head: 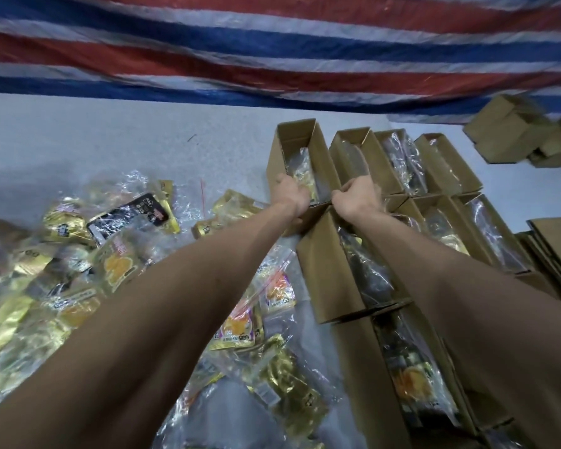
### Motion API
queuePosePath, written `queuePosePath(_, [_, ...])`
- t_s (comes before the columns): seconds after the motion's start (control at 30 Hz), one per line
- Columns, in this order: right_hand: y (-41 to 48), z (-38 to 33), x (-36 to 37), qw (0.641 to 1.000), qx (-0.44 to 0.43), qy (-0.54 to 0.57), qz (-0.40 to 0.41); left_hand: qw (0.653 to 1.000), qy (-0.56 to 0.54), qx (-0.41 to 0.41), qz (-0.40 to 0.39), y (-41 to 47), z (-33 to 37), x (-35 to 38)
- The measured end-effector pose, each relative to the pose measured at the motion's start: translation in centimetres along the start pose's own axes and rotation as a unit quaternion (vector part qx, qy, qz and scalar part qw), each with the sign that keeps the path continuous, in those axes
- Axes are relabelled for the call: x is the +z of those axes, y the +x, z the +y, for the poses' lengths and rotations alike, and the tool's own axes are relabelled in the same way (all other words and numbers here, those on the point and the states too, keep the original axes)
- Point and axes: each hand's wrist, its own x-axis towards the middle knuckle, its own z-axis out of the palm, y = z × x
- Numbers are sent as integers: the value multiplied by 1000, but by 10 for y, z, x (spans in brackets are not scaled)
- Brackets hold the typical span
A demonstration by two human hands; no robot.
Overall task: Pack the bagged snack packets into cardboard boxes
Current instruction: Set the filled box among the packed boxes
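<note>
Nearest box [402, 367]: open cardboard, at the near right of the grey floor [110, 134], holding a clear bag of snack packets with an orange-printed pack showing.
Loose pile [78, 270]: bagged snack packets, gold, black and orange-printed, spread in clear plastic across the near left of the floor, partly under the left forearm.
Second box [331, 273]: open, just beyond the nearest one and touching it end to end, a dark bagged packet inside.
Left hand [290, 192]: fingers curled over the near left rim of the open box [300, 153], seemingly pinching gold packaging at that rim; exact grasp hard to read.
Right hand [353, 194]: fingers bent and closed at the near right corner of the same box; whether on cardboard or on plastic, cannot tell.
Bagged packet [300, 171]: clear bag with gold packs, sitting inside the open box between the two hands.
Filled rows [434, 176]: more open boxes side by side to the right, touching, each with a clear bag inside.
Closed boxes [512, 134]: stacked at the far right, blurred.
Flat cardboard [557, 241]: stacked at the right edge.
Tarpaulin [272, 43]: red, white and blue stripes along the far edge of the floor.
</note>
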Motion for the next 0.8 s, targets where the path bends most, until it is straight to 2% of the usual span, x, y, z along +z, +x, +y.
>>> queuePosePath(0.43, [5, 14, -7, 1000, 8, 3, 26, 988, -43, -30, -145, -5, -6, 7])
queuePosePath(0.5, [3, 14, -6, 999, 3, 19, 40, 988, -63, -17, -137, -13, -6, 6])
queuePosePath(0.6, [3, 15, -6, 999, 8, 25, 36, 990, -132, 15, -56, -21, -10, 9])
queuePosePath(0.67, [3, 15, -8, 999, 15, 19, 21, 989, -128, 34, -60, -35, -13, 4])
queuePosePath(0.8, [-6, 9, -16, 1000, 20, 1, -2, 991, -107, 18, -83, -57, -21, -20])
